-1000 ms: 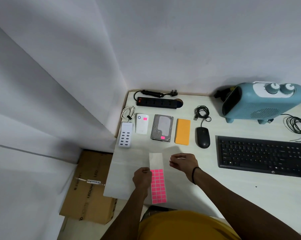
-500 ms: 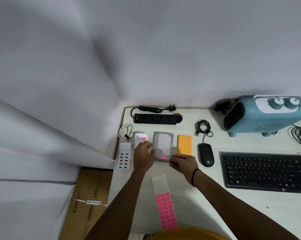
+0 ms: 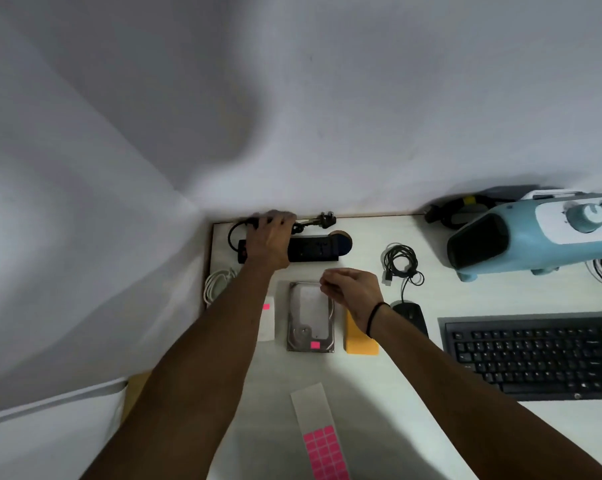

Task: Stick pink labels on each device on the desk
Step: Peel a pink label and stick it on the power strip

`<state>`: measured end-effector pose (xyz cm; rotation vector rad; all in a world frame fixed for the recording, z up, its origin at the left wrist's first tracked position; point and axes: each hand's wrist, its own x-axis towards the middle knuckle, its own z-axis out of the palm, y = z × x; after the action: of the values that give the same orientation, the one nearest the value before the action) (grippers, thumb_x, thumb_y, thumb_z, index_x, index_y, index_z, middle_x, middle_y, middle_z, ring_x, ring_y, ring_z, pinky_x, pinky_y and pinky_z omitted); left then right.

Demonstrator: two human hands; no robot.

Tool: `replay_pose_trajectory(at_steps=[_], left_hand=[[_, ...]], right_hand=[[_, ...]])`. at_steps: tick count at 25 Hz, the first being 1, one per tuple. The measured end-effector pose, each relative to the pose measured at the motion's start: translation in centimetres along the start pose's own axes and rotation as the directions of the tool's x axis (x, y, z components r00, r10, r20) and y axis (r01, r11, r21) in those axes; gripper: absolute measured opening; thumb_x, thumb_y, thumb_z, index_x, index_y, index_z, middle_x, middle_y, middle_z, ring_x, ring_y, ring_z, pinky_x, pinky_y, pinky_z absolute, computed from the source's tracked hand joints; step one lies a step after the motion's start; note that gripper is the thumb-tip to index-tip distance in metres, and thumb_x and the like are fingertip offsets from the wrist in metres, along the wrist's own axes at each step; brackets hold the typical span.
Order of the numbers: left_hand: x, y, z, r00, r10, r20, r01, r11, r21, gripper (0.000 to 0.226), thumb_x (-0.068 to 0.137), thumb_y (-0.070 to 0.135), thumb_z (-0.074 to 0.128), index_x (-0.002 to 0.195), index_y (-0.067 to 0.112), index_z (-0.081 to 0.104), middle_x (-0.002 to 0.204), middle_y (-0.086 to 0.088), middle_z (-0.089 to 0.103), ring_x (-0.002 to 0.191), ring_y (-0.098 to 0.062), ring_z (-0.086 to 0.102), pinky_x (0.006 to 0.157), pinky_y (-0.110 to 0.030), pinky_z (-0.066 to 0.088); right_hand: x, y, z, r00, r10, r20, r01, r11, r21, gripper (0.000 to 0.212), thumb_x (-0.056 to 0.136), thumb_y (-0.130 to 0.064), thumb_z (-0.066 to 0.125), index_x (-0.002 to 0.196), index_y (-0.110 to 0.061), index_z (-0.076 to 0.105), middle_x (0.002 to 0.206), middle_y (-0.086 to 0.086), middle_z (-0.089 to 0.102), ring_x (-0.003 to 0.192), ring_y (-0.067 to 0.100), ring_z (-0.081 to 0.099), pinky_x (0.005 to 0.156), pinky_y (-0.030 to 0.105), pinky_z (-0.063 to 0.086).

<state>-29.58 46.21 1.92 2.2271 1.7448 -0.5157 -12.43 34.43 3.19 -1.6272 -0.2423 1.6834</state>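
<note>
My left hand point(image 3: 270, 237) reaches to the desk's far left corner and grips the black power strip point(image 3: 313, 249), fingers curled over its far edge by the cable. My right hand point(image 3: 351, 289) hovers above the hard drive point(image 3: 310, 317) with thumb and forefinger pinched together; the small pink label between them is hidden by the fingertips. The hard drive carries a pink label point(image 3: 315, 345). So does the white device point(image 3: 266, 322) beside my left forearm. The orange device point(image 3: 362, 344) lies partly under my right wrist. The label sheet point(image 3: 322, 441) lies at the near edge.
A black mouse point(image 3: 410, 315) and a black keyboard point(image 3: 535, 355) lie to the right. A blue heater point(image 3: 535, 233) stands at the back right. A coiled black cable point(image 3: 400, 261) and a white cable point(image 3: 216, 282) lie on the desk point(image 3: 414, 410).
My left hand has left the label sheet and moved past the white device to the power strip at the back. My right hand has advanced over the hard drive. The camera has tilted up.
</note>
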Motion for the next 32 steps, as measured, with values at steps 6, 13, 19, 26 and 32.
replay_pose_trajectory(at_steps=[6, 13, 19, 26, 32], left_hand=[[2.2, -0.2, 1.9, 0.993, -0.024, 0.120, 0.011, 0.994, 0.107, 0.112, 0.066, 0.022, 0.085, 0.154, 0.032, 0.016, 0.152, -0.011, 0.027, 0.113, -0.045, 0.053, 0.089, -0.059, 0.049], [1.3, 0.1, 2.2, 0.996, -0.083, 0.040, 0.082, 0.997, 0.010, 0.100, 0.063, 0.031, 0.081, 0.146, 0.027, 0.026, 0.142, -0.013, 0.035, 0.110, -0.046, 0.055, 0.088, -0.060, 0.047], [-1.4, 0.3, -0.8, 0.994, -0.106, -0.005, 0.104, 0.977, -0.184, 0.071, 0.069, 0.022, 0.075, 0.127, 0.027, 0.034, 0.137, -0.006, 0.040, 0.100, -0.036, 0.063, 0.083, -0.047, 0.047], [-5.4, 2.4, -6.5, 0.993, -0.114, -0.018, 0.050, 0.566, -0.823, 0.053, 0.067, 0.019, 0.070, 0.116, 0.032, 0.053, 0.105, 0.000, 0.066, 0.084, -0.028, 0.068, 0.075, -0.046, 0.060], [-14.9, 3.8, -9.5, 0.994, 0.087, 0.060, 0.081, -0.268, -0.960, 0.044, 0.080, -0.004, 0.066, 0.122, -0.004, 0.054, 0.096, -0.023, 0.065, 0.080, -0.039, 0.069, 0.070, -0.038, 0.058]], right_hand=[[1.0, 0.8, -0.5, 0.999, 0.050, -0.010, -0.050, 0.999, 0.021, 0.006, 0.084, -0.001, 0.072, 0.090, -0.001, 0.074, 0.094, 0.022, 0.074, 0.084, 0.028, 0.072, 0.089, 0.037, 0.058], [-0.2, 0.2, -0.6, 1.000, -0.001, 0.009, 0.000, 0.998, 0.058, 0.007, 0.083, 0.002, 0.071, 0.089, 0.000, 0.074, 0.094, 0.024, 0.073, 0.086, 0.029, 0.072, 0.086, 0.034, 0.058], [-3.1, -1.7, -0.7, 0.997, -0.058, 0.040, 0.052, 0.990, 0.131, 0.005, 0.082, 0.004, 0.072, 0.082, -0.001, 0.073, 0.086, 0.019, 0.071, 0.082, 0.027, 0.070, 0.086, 0.033, 0.058], [-6.3, -4.8, -1.7, 0.969, -0.238, 0.060, 0.220, 0.951, 0.218, 0.005, 0.085, 0.002, 0.068, 0.087, 0.000, 0.072, 0.083, 0.014, 0.073, 0.079, 0.021, 0.069, 0.079, 0.025, 0.059], [-11.3, -7.6, -2.0, 0.884, -0.435, 0.171, 0.406, 0.895, 0.184, 0.027, 0.082, 0.010, 0.069, 0.107, -0.001, 0.065, 0.067, 0.005, 0.069, 0.074, 0.016, 0.071, 0.077, 0.024, 0.056]])
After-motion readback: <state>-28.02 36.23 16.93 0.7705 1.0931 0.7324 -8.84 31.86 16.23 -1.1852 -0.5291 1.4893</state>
